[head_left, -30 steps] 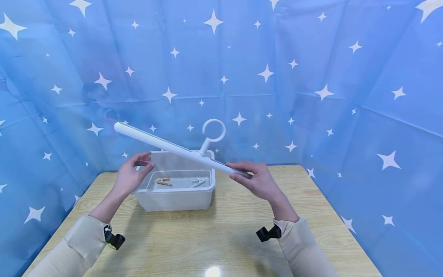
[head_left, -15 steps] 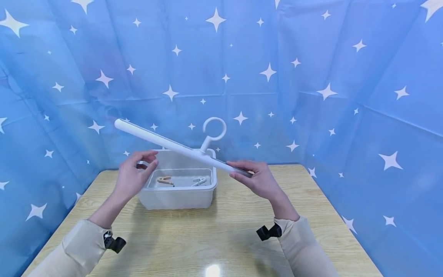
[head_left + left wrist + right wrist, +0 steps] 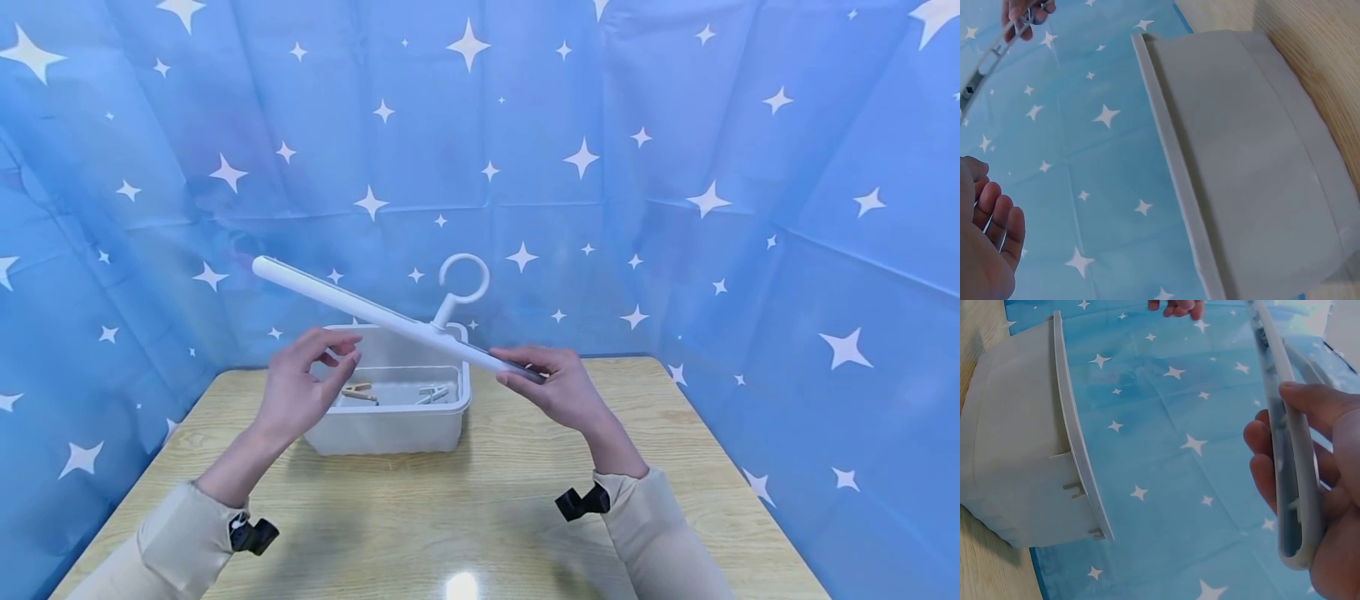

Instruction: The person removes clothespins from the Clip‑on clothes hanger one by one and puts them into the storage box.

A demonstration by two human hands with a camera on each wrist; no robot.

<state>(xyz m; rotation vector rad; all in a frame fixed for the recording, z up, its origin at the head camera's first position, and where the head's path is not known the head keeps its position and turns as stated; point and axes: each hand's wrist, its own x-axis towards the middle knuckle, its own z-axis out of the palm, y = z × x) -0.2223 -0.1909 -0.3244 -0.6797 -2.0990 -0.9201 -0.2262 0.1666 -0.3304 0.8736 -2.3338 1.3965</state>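
Observation:
A white clothes hanger with a round hook hangs in the air, its bar sloping down to the right. My right hand grips the bar's lower right end between thumb and fingers; the right wrist view shows the hanger is hollow underneath. My left hand hovers under the raised side of the bar, in front of the bin's left edge. Its fingers are loosely bent, with nothing seen in them. Inside the white bin lie a tan clothespin and a pale clothespin.
The bin stands at the back of a wooden table, left of centre. A blue star-patterned curtain hangs behind the table and along both sides. Black wrist cameras sit on both sleeves.
My left hand has moved to the right, over the bin's left side, its fingers bent as before. The right hand and the hanger have barely moved.

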